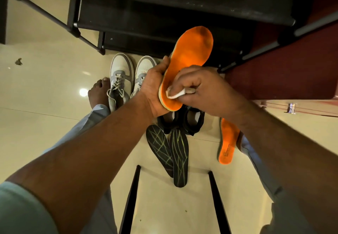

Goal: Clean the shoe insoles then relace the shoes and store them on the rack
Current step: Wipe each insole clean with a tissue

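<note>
- The left hand (pixel 155 87) gripped an orange insole (pixel 186 63) by its heel end, fingers curled round the left edge with the thumb up along that edge, holding the insole raised above the floor with its toe pointing toward the rack.
- The right hand (pixel 199 87) had its fingers clenched on a small white cloth (pixel 172 95), pressing it against the orange face of the insole near the heel.
- A second orange insole (pixel 227 142) lay flat on the cream tiled floor (pixel 45 80) to the right, partly hidden under the right forearm, with small dark lettering near its heel end that I could not read.
- Two black insoles (pixel 170 153) with yellow-green line patterns lay on the floor between the person's legs, one overlapping the other.
- A pair of black shoes (pixel 181 122) stood just beyond the black insoles, mostly hidden under the hands.
- A pair of white and grey sneakers (pixel 128 76) stood side by side on the floor, toes near the base of the black shoe rack (pixel 164 23); the left one's laces were loose.
- A bare foot (pixel 98 93) rested on the tiles, touching the left sneaker.
- A small dark scrap (pixel 18 61) lay on the floor far to the left.
</note>
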Tool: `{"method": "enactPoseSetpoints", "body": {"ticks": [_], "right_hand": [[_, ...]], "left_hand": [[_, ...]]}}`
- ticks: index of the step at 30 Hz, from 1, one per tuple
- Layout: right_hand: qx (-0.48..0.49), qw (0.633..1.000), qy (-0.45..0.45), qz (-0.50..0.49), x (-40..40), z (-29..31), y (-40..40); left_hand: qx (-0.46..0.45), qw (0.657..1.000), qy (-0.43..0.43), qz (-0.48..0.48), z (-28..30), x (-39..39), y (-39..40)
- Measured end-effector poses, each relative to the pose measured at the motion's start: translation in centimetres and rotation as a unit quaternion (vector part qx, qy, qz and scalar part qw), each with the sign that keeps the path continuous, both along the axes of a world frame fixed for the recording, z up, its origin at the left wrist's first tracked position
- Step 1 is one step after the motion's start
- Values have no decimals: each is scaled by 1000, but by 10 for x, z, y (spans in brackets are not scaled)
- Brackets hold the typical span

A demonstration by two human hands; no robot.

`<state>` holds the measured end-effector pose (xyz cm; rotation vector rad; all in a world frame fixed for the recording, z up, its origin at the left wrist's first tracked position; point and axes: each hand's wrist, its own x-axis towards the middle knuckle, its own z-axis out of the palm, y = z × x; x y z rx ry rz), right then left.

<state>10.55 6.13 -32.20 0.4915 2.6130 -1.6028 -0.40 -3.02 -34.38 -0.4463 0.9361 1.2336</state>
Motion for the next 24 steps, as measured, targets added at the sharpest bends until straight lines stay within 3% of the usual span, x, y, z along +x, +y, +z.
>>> {"method": "enactPoseSetpoints", "body": {"ticks": [2, 6, 12, 17, 22, 24], "right_hand": [[46, 998, 6, 44, 0, -1, 3], [157, 987, -11, 12, 5, -9, 18], [61, 991, 100, -59, 3, -5, 9], [120, 992, 51, -6, 5, -14, 12], [3, 998, 47, 45, 2, -2, 5], [36, 998, 37, 45, 3, -4, 10]], "left_hand": [[-3, 1000, 3, 2, 1, -6, -1], [-6, 999, 27, 25, 1, -12, 2], [1, 999, 16, 40, 1, -15, 2], [5, 999, 2, 32, 2, -14, 2], [-9, 1000, -3, 22, 4, -16, 0], [-7, 1000, -4, 22, 4, -14, 0]]}}
